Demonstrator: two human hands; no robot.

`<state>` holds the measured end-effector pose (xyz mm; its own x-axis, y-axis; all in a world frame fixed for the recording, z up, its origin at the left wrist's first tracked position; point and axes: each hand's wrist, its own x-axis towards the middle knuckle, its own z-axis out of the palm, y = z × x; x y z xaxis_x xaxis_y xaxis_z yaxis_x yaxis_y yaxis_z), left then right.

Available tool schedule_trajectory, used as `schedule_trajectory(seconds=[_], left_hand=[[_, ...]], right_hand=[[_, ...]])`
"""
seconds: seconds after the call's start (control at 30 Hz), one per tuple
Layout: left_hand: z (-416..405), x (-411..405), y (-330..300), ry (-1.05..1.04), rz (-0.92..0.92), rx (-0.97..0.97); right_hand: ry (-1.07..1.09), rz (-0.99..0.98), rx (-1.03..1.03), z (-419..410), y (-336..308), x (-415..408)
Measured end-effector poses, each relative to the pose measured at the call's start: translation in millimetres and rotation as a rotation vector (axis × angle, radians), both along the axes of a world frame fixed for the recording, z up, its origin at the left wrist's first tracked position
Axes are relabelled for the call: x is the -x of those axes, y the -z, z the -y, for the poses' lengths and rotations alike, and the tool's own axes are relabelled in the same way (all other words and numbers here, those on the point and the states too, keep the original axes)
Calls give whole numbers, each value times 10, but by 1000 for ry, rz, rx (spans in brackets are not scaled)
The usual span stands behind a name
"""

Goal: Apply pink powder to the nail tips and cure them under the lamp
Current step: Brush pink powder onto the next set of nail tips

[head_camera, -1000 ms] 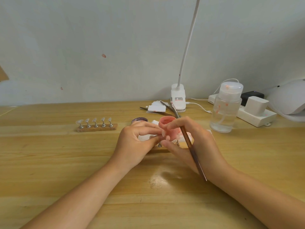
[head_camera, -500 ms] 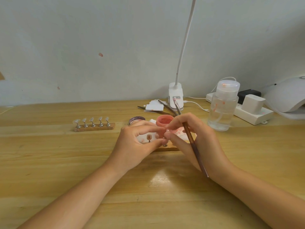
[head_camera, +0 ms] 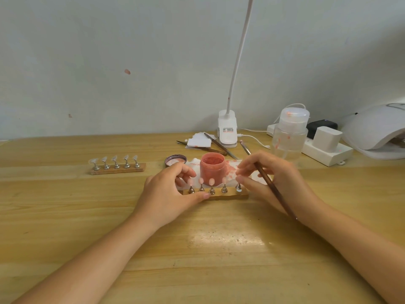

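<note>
The wooden holder (head_camera: 215, 195) of pink nail tips (head_camera: 211, 182) was steadied on the worktop (head_camera: 219, 249) by the left hand (head_camera: 169, 194), before the powder jar (head_camera: 212, 168). The brush (head_camera: 268, 181) was gripped in the right hand (head_camera: 278, 183). Powder would best be dabbed lightly, evenly.

Two bare forearms reach into view, the left hand (head_camera: 166, 194) and the right hand (head_camera: 278, 183) without sleeves, gloves, rings, bracelets or watch; the fingernails look short and unpainted.
</note>
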<state>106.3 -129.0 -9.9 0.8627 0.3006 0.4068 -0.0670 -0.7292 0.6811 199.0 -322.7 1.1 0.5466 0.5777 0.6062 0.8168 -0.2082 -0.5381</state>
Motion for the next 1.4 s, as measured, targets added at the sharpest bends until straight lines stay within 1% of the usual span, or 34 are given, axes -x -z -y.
schedule_trajectory(seconds=[0.1, 0.17, 0.27, 0.33, 0.43, 0.5, 0.6, 0.77, 0.87, 0.97, 1.07, 1.2, 1.3, 1.4], left_hand=[[-28, -15, 14, 33, -41, 75], [-44, -21, 21, 51, -58, 89], [-56, -18, 20, 91, -51, 88], [-57, -18, 16, 118, -43, 81], [-57, -18, 11, 138, -49, 84], [-53, -11, 8, 145, -44, 93], [-36, 16, -4, 155, -19, 100], [-17, 24, -21, 156, 4, 83], [-10, 32, -25, 130, 21, 83], [23, 49, -49, 131, 61, 102], [65, 73, -81, 120, 99, 109], [115, 106, -109, 100, 160, 106], [183, 128, -159, 110, 227, 55], [307, 132, -240, 140, 250, 58]], right_hand=[[-43, 24, 38, 4, 3, 21], [-57, 13, 46, 8, -3, 28], [2, 21, 45, 44, -39, 13], [84, 121, 80, 83, -82, 4], [219, 400, 264, 140, -132, -8], [234, 455, 415, 151, -156, -15], [213, 457, 560, 152, -173, -44], [296, 401, 651, 155, -137, -113], [293, 348, 699, 141, -110, -135], [302, 336, 743, 155, -113, -144], [313, 346, 759, 169, -154, -144], [312, 289, 756, 205, -250, -131], [297, 146, 756, 285, -362, -160], [244, -137, 825, 385, -469, -194]])
